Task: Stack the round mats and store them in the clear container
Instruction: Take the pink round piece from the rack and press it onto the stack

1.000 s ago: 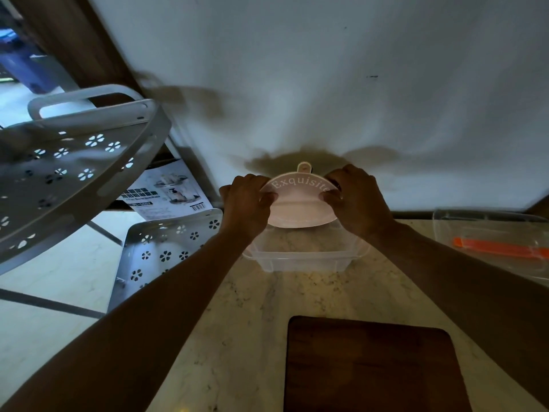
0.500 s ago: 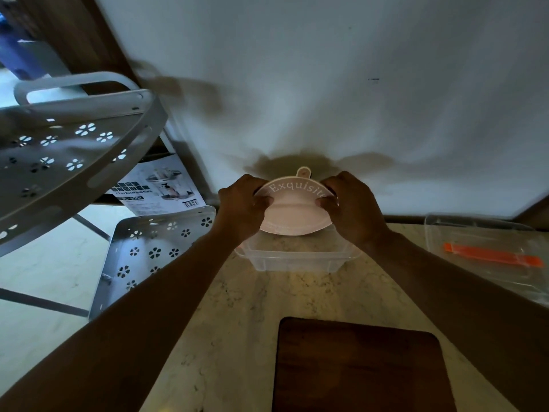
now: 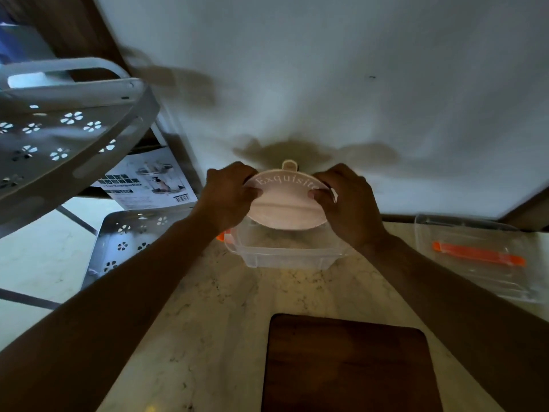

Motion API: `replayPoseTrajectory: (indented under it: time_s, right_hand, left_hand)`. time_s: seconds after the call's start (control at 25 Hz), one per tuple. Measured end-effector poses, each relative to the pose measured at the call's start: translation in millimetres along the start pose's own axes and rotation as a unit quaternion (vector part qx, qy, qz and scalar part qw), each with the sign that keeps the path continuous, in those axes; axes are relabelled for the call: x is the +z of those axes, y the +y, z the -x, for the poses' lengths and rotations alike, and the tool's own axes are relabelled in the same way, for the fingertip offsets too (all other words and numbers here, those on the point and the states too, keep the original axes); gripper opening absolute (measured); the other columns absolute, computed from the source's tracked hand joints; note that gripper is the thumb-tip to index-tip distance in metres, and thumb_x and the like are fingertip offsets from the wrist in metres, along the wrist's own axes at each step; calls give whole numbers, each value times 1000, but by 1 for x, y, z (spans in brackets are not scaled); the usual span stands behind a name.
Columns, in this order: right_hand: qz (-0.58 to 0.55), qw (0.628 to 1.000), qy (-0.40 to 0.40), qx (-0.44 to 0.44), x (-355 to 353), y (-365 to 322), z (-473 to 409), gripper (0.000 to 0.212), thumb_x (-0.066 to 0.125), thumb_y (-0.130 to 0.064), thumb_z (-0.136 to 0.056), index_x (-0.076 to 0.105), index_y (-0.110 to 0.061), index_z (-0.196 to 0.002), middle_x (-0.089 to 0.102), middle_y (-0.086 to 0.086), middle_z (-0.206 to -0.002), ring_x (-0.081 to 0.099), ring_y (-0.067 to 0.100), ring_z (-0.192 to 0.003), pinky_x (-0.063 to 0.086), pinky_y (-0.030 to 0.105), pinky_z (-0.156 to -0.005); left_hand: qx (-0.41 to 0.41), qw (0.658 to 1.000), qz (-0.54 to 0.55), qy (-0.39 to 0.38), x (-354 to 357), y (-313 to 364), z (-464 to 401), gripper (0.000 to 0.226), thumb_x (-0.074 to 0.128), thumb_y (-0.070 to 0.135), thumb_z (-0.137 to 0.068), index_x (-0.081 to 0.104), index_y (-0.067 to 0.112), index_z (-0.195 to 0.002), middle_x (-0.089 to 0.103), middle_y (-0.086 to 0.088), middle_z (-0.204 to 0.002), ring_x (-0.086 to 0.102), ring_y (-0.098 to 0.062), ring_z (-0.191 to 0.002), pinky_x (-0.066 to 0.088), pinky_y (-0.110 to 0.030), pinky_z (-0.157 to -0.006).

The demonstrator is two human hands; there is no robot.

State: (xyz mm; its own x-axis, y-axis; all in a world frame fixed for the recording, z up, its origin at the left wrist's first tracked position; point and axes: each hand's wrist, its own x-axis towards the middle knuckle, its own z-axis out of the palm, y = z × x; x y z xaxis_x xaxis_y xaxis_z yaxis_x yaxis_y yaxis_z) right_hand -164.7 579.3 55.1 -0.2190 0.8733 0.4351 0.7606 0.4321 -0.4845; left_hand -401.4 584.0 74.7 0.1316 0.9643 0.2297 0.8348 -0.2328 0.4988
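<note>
A stack of pale pink round mats (image 3: 285, 205), lettered "Exquisite" with a small tab on top, is held tilted on edge above the far side of the clear container (image 3: 285, 257). My left hand (image 3: 230, 196) grips the stack's left rim and my right hand (image 3: 346, 197) grips its right rim. The lower edge of the mats dips just inside the container's open top. The container stands on the marble counter (image 3: 231, 307) close to the white wall.
A clear lid with an orange clip (image 3: 475, 257) lies at the right. A dark wooden board (image 3: 347, 364) sits near me. A white perforated rack (image 3: 68, 126) and its lower shelf (image 3: 124, 242) stand at left, beside a printed box (image 3: 148, 185).
The view has shifted slightly. Both hands have kept their grip and the mats sit a little lower over the container.
</note>
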Motion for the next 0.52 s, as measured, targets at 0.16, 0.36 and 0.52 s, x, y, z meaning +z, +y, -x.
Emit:
replayPoseTrajectory:
  time_s: [0.16,0.36,0.52]
  right_hand:
    - [14,999,-45,20,3,1,1,20,64,-21,-89,68,-16,-108,62,5,-97,60,23,-83,45,38,-79]
    - [4,999,-42,-6,-1,5,-3,21,65,-26,-89,69,-21,-109,64,0,-96,57,15,-79,44,36,-80]
    - [15,998,-65,13,4,3,-2,20,67,-23,-87,70,-18,-107,65,2,-96,62,21,-82,48,33,-79]
  left_hand:
    - [7,999,-24,-32,7,2,4,18,64,19,-89,67,13,-106,67,-11,-104,63,-29,-95,45,-52,-93]
    - [-18,1000,22,1,10,-7,3,18,67,20,-88,66,16,-105,67,-7,-104,61,-23,-93,46,-34,-80]
    - [-11,998,-22,-60,15,-5,6,20,66,21,-89,64,14,-108,65,-10,-108,61,-29,-99,43,-53,-96]
